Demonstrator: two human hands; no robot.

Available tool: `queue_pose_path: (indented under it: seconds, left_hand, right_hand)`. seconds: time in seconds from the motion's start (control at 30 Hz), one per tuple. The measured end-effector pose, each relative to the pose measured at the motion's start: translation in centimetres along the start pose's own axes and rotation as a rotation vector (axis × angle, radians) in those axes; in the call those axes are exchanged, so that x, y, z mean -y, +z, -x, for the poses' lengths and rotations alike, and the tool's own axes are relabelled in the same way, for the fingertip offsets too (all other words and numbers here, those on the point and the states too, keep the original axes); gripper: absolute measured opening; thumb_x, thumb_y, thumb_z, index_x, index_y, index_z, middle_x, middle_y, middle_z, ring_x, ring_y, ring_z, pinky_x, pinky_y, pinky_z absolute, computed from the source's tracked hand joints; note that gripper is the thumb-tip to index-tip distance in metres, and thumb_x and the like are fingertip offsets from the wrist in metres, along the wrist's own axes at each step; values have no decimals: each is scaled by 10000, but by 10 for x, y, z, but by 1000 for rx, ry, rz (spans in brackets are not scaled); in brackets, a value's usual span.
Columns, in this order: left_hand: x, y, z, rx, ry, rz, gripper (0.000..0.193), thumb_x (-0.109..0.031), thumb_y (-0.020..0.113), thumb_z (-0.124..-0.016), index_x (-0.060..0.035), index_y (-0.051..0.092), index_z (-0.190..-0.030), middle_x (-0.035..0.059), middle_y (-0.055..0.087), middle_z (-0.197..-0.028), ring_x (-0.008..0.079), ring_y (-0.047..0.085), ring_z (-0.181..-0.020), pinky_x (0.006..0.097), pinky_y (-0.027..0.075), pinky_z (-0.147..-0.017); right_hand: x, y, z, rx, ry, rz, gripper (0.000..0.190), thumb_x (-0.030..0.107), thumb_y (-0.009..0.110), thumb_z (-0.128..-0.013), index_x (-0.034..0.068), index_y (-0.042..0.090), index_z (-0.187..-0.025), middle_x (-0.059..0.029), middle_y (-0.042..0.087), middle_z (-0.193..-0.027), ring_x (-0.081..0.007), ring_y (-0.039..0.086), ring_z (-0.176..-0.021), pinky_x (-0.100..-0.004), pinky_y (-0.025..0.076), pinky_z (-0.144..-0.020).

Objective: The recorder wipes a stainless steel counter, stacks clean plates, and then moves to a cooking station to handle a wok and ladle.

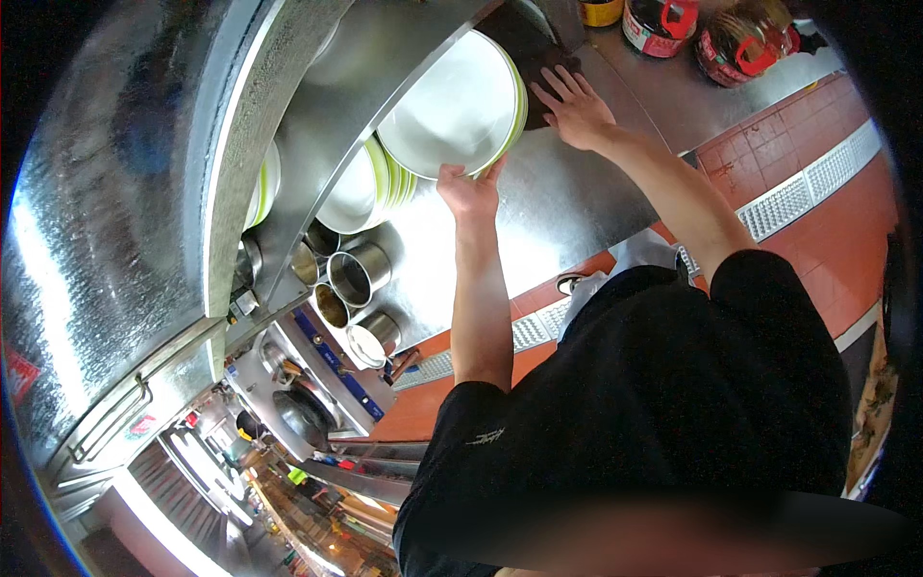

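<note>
My left hand [469, 191] grips the near rim of a stack of large white plates or shallow bowls [454, 108] with green rims, its thumb on top; the fingers are partly hidden beneath. My right hand [575, 108] is to the right of that stack, palm down and fingers spread, over a dark patch of the steel counter [577, 195]. It holds nothing. Another stack of green-rimmed white dishes [357, 191] is at the left, beside the held stack and partly below it.
Steel pots [358, 274] stand left on the counter. A steel shelf [310, 137] bearing more dishes [264, 187] runs along the upper left. Large bottles with red handles [660, 25] are at the upper right. A wok [303, 418] is lower left. Drain grating [779, 205] crosses the red tiled floor.
</note>
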State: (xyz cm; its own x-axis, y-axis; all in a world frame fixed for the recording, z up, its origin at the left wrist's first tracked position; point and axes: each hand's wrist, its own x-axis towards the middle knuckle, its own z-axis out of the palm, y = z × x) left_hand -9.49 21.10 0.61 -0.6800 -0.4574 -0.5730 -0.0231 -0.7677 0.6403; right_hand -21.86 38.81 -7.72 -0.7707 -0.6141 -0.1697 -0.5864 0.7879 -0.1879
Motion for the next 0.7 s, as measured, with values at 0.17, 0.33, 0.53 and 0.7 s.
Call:
queue_pose_path:
  seconds: [0.17,0.33,0.53,0.7]
  left_hand:
    - [0,2,-2,18,4,-32,637,-203,453,-772,-29,341,-1374,215,355,-1374,434,411,-1244,634,476,-957]
    - [-4,0,0,-5,-39,-53,590,-198,438,-807,-18,351,-1362,180,426,-1347,461,508,-1145,563,492,-924]
    - [-5,-3,-9,-1,-41,-50,622,-185,440,-782,7,315,-1361,246,364,-1334,454,462,-1179,616,490,-956]
    - [-2,-7,-2,62,-12,-77,601,-177,435,-789,21,317,-1344,235,370,-1336,433,454,-1189,621,469,-976]
  right_hand:
    - [-1,-5,-10,-9,0,-5,586,366,400,-1018,187,221,-1546,-100,153,-1615,-286,109,-1495,-462,127,-1214]
    - [1,-4,-20,16,-7,29,593,378,421,-1007,193,242,-1541,-90,171,-1613,-288,123,-1492,-464,138,-1209]
    - [-6,-6,-25,18,-55,48,606,369,430,-997,170,245,-1539,-85,172,-1614,-290,133,-1491,-464,154,-1205]
    - [1,2,-24,46,-39,83,611,321,435,-992,108,242,-1532,-109,180,-1608,-313,163,-1482,-467,200,-1192]
